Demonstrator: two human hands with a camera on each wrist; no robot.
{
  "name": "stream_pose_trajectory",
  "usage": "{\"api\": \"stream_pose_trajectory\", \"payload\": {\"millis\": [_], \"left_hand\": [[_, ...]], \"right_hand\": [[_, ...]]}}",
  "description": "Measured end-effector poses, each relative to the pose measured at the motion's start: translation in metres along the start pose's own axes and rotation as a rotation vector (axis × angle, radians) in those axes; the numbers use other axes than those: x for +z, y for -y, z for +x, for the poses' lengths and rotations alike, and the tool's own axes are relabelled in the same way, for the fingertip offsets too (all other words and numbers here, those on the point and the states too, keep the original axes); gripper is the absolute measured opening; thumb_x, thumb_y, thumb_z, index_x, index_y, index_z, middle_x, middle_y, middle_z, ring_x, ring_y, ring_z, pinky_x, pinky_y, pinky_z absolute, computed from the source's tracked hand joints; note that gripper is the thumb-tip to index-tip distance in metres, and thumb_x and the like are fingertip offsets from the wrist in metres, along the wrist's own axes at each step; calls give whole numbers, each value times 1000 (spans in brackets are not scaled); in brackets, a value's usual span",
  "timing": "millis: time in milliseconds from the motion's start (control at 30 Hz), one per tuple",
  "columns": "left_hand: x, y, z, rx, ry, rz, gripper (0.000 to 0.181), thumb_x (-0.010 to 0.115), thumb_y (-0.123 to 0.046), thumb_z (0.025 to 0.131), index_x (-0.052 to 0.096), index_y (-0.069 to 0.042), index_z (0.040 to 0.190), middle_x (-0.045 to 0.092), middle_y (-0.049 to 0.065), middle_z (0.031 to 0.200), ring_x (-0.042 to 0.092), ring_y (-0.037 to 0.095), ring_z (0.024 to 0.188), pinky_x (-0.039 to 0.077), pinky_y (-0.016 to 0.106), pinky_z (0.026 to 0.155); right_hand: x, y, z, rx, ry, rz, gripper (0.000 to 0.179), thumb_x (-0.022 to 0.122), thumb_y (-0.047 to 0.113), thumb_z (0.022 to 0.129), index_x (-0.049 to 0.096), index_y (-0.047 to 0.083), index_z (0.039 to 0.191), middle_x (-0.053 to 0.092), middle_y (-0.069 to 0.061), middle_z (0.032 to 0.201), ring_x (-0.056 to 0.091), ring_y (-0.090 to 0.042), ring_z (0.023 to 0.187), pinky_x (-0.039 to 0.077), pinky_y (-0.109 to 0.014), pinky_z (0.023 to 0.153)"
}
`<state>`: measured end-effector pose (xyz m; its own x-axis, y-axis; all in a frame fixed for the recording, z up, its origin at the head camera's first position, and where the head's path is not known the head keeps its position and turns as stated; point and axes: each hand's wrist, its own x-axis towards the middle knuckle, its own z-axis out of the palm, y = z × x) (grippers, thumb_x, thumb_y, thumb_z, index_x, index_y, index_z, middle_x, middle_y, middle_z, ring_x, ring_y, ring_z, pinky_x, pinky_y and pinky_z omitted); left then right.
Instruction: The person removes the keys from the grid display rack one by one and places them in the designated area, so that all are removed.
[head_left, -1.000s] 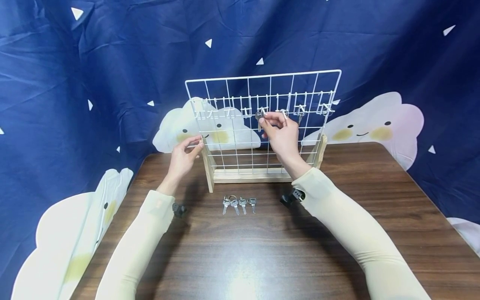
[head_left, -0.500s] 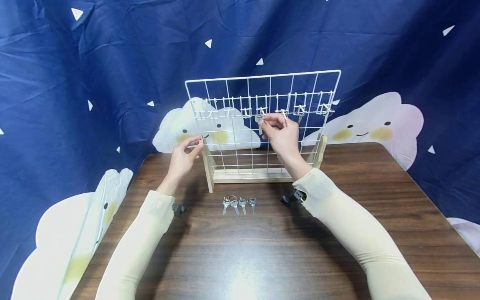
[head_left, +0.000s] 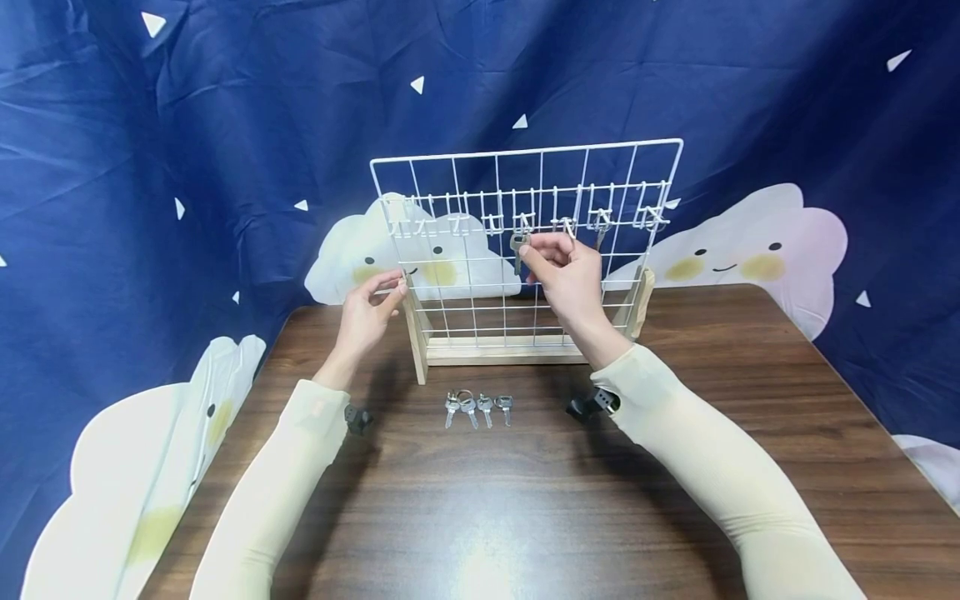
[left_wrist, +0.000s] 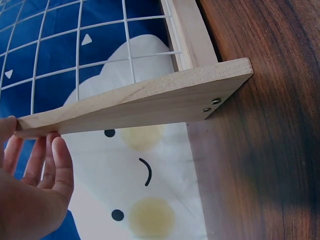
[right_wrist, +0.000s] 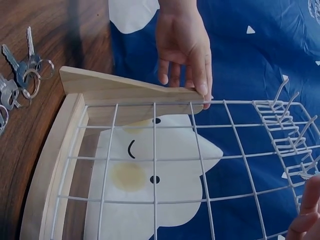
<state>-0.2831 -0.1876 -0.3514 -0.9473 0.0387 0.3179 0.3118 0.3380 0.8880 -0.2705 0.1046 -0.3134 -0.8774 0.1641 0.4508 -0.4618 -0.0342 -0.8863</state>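
Observation:
A white wire grid rack [head_left: 480,286] stands upright in a wooden base, with a row of white hooks across its upper part. My left hand [head_left: 365,319] grips the top of the rack's left wooden side piece [left_wrist: 145,102], thumb on one side and fingers on the other. My right hand [head_left: 567,279] pinches a key [head_left: 517,245] between thumb and forefinger, just below a hook [head_left: 522,222] near the middle. Whether its ring is on that hook is too small to tell. Right of it, another key [head_left: 600,237] hangs from a hook, partly behind the hand.
Several silver keys with rings [head_left: 477,409] lie in a row on the brown wooden table [head_left: 420,500], in front of the rack. A blue curtain [head_left: 247,108] with white clouds and triangles hangs behind the table.
My right hand has lowered slightly with the key, which now sits a little below its earlier height at the hook. The left hand has stayed on the side piece.

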Motion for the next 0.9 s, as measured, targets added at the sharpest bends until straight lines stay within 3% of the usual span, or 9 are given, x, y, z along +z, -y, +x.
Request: {"api": "stream_pose_trajectory", "payload": {"millis": [167, 567, 900], "left_hand": [[0, 1, 1, -1, -2, -18, 40, 65, -13, 97, 59, 4, 133, 62, 29, 130, 66, 46, 111, 58, 57, 91], [1, 1, 1, 4, -2, -14, 39, 65, -13, 97, 60, 3, 132, 63, 28, 130, 66, 44, 110, 58, 57, 91], [1, 3, 1, -2, -3, -23, 39, 65, -12, 97, 60, 4, 132, 62, 28, 131, 66, 46, 111, 58, 57, 91]], "right_hand": [[0, 5, -4, -19, 10, 5, 9, 75, 5, 86, 74, 4, 95, 72, 8, 76, 60, -7, 52, 56, -20, 53], [-2, 11, -12, -53, 27, -19, 16, 75, 7, 87, 71, -4, 98, 73, 7, 78, 61, -16, 52, 57, -23, 54], [-11, 7, -24, -14, 53, -22, 15, 74, 5, 87, 69, -4, 99, 70, 9, 71, 60, -9, 50, 55, -19, 50]]}}
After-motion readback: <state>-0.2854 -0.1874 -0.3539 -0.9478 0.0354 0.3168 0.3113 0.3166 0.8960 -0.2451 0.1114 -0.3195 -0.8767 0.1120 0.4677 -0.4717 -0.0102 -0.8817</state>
